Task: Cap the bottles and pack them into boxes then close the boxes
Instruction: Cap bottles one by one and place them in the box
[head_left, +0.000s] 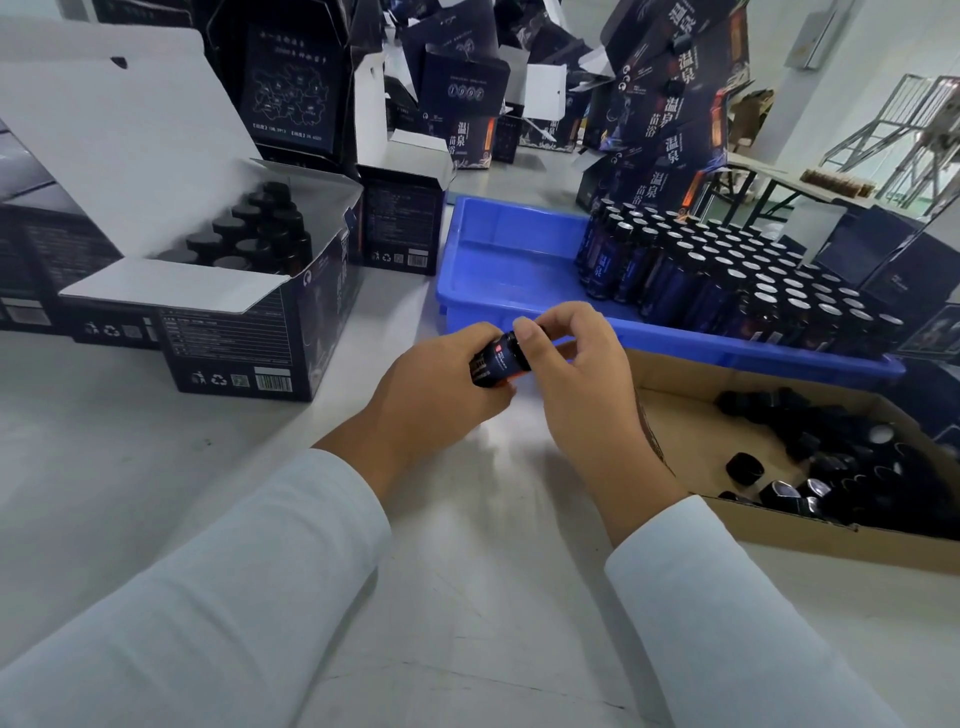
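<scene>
A pale grey worktable is filling the lower part of the frame, with a clutter of dark printed cartons piling up across the top. At centre frame the two hands are working close together on one small dark bottle: the left hand is gripping its body, and the right hand is pinching the black cap at the bottle's top with thumb and fingertips. The bottle is tilting toward the upper right, held just above the table and in front of the blue tray. In the right half of that tray, rows of uncapped bottles are standing upright, packed tightly. At lower right a brown cardboard box is holding a loose heap of black caps. At left an open dark box is sitting with its white flaps up, capped bottles standing inside it.
</scene>
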